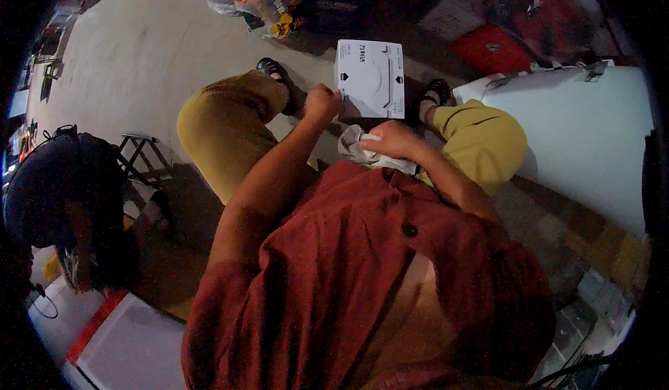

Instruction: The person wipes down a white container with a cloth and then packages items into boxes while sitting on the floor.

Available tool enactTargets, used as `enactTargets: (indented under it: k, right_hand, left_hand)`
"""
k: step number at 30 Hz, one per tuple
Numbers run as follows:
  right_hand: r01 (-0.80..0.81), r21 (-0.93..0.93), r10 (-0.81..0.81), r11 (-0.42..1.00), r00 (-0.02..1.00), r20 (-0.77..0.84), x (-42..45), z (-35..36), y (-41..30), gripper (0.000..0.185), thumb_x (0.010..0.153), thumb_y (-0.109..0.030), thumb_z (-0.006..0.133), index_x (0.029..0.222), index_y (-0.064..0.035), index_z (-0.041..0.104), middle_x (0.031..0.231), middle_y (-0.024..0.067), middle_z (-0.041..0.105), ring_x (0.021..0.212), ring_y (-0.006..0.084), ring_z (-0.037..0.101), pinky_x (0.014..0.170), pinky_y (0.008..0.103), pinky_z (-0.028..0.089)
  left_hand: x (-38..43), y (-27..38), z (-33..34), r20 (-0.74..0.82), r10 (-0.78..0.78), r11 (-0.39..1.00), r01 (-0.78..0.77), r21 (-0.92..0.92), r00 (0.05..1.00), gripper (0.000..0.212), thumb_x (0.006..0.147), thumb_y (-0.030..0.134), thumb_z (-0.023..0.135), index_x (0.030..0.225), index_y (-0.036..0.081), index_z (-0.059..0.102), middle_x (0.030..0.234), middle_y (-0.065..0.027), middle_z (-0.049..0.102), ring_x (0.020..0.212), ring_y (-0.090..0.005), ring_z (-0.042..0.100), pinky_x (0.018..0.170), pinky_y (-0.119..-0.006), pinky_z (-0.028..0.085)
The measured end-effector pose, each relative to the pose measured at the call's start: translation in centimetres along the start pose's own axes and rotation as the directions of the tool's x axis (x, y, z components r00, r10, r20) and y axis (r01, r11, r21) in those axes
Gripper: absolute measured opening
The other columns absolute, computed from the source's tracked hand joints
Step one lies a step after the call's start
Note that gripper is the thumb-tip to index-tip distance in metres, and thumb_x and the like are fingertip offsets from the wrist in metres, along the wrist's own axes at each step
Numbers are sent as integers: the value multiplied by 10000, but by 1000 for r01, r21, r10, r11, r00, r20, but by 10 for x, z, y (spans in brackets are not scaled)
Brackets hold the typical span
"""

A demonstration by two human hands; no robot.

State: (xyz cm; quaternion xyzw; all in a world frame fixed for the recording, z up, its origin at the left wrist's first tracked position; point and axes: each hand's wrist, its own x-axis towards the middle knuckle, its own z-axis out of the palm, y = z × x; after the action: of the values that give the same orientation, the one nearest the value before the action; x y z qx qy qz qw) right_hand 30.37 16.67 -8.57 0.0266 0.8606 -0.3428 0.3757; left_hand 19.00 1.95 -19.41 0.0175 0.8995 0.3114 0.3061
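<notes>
A white cardboard box (pixel 370 79) with printed writing and a product picture is before me, between my feet. My left hand (pixel 322 102) is at the box's left edge with its fingers curled. Whether it grips the box or only rests beside it cannot be made out. Close to my lap, my right hand (pixel 394 140) is closed on a crumpled whitish cloth or wrap (pixel 360 142). Part of that material looks translucent and hangs out to the left of the fingers; the rest is hidden under the hand.
A large white foam block or box (pixel 569 123) stands to my right. Plastic bags with colourful packs (pixel 269 6) and a red box (pixel 491 48) lie ahead. At left, a person in dark clothes (pixel 68 191) bends over near a folding stool (pixel 141 152). A white-topped, red-edged box (pixel 130 338) is at lower left.
</notes>
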Motion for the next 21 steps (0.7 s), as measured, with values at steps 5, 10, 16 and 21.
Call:
enactTargets:
  k: [5,10,16,21]
  right_hand:
    - [40,208,-13,977,992,-128,3,0,12,426,737,-433,540,782,-15,608,684,122,602,632,210,576,624,330,441]
    - [258,506,-43,823,916,-398,6,-5,18,387,758,-383,552,844,-8,597,715,83,609,629,166,560,620,309,440]
    - [436,499,230,749,535,-813,6,-22,37,336,805,-295,528,919,18,571,805,44,593,704,105,504,665,256,412]
    - [218,540,330,813,590,-737,8,-37,28,366,792,-336,540,895,13,585,837,83,605,686,137,529,654,274,419]
  left_hand:
    - [10,-25,23,110,146,976,-162,149,983,484,683,365,610,988,7,494,1007,-197,542,893,-322,547,773,-365,438]
    - [18,-37,40,421,389,725,-554,409,819,479,683,426,602,1040,118,511,1010,-124,560,875,-293,558,775,-367,440]
    - [12,-22,34,523,-98,971,-35,238,846,457,740,496,516,978,108,566,891,-122,599,790,-259,583,711,-312,465]
    - [6,-25,22,661,333,610,-688,394,673,446,774,485,491,941,77,554,827,-112,595,666,-256,588,615,-341,477]
